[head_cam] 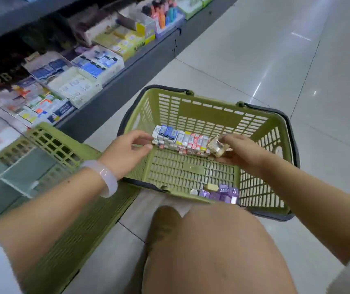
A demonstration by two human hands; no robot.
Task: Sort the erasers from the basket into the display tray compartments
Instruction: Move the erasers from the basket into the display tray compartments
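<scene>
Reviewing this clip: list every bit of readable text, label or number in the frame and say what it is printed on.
"2B": on a dark display box at the left of the shelf.
Print on the erasers in the basket: too small and blurred to read.
Labels on the shelf display trays: blurred, unreadable.

I can't read the labels on the row of erasers [180, 141] in the basket [191, 111]; they're too small. My right hand [241, 150] covers that row's right end. The shelf boxes [78, 81] are blurred, and the second basket [68, 209] runs off the bottom edge.
</scene>
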